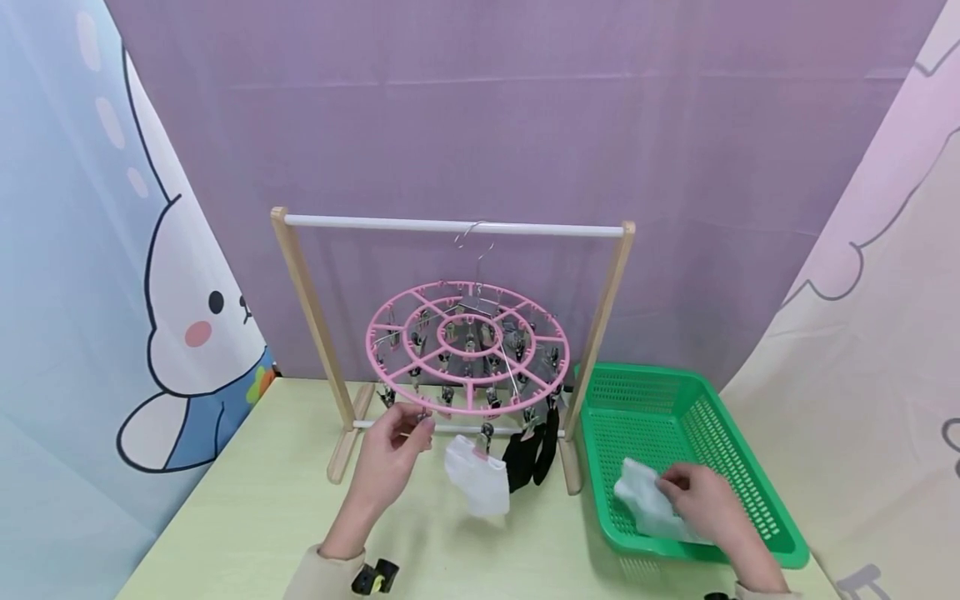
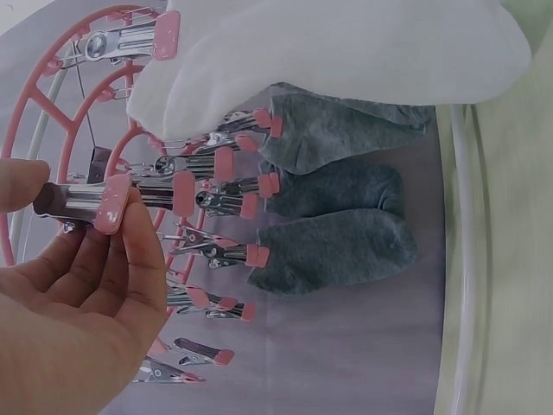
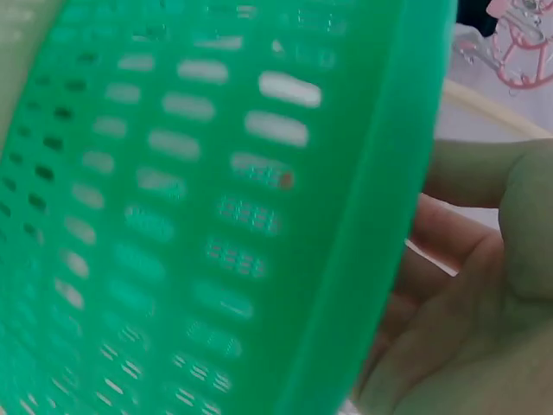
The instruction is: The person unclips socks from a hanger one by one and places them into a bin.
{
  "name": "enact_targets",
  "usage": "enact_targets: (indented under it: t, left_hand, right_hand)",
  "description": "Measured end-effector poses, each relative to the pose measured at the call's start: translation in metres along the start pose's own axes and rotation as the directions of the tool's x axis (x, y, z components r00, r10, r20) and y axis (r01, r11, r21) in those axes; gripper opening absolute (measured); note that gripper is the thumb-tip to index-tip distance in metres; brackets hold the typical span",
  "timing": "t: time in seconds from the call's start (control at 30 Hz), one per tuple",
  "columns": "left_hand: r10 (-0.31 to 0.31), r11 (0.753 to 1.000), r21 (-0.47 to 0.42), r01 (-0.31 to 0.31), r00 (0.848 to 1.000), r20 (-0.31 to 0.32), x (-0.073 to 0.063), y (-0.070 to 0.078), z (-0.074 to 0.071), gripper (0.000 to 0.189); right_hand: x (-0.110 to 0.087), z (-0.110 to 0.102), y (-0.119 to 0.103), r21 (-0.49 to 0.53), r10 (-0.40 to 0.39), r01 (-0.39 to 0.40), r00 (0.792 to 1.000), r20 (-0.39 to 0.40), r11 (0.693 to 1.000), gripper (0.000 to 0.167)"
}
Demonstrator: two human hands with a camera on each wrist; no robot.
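Pink hanger ring [image 1: 470,409], green basket [image 1: 787,553], white sock [image 1: 480,479], grey socks [image 2: 337,251].

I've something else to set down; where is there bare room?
Table: left of the rack, and in front between left sleeve and green basket. The basket's far half is bare too. Crowded: beneath the pink hanger, where clips and socks hang.

This looks like an indoor booth: a mauve cloth backdrop [image 1: 525,133], a pale-blue sheet [image 1: 67,333] printed with a white cartoon rabbit [image 1: 217,342] and a pink-and-cream printed sheet [image 1: 877,358] enclose a pale-yellow tabletop [image 1: 262,500] bearing a perforated green plastic basket [image 1: 722,437] and a wooden-legged rack [image 1: 313,317].
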State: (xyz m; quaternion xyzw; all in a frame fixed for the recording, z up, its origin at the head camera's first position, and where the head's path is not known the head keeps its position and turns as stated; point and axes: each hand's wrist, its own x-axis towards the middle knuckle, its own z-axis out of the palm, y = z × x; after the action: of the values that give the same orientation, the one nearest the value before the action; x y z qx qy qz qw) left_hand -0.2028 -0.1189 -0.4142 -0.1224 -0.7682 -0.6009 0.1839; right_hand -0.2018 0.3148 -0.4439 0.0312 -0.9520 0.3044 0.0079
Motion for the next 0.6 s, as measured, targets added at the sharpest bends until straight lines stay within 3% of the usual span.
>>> enact_targets:
  t: [0.1, 0.3, 0.47, 0.6]
  left_hand:
    - [-0.002, 1.0, 0.005, 0.002, 1.0, 0.001, 0.0, 0.0, -0.001, 0.014]
    - [-0.012, 1.0, 0.01, 0.012, 1.0, 0.013, 0.0, 0.0, -0.001, 0.015]
    - [-0.014, 1.0, 0.006, 0.014, 1.0, 0.014, 0.0, -0.001, -0.002, 0.016]
    - [-0.02, 1.0, -0.001, 0.02, 1.0, 0.016, 0.0, -0.001, -0.001, 0.016]
  right_hand:
    - [-0.001, 0.003, -0.003, 0.048, 0.016, -0.018, 0.999, 0.032, 0.999, 0.013]
    - [-0.003, -0.003, -0.017, 0.075, -0.019, 0.017, 1.0, 0.016, 0.997, 0.02]
    - [-0.003, -0.009, -0.047, 0.078, -0.077, 0.082, 0.995, -0.063, 0.994, 0.022]
    - [-0.002, -0.012, -0.071, 0.079, -0.134, 0.147, 0.98, -0.149, 0.986, 0.022]
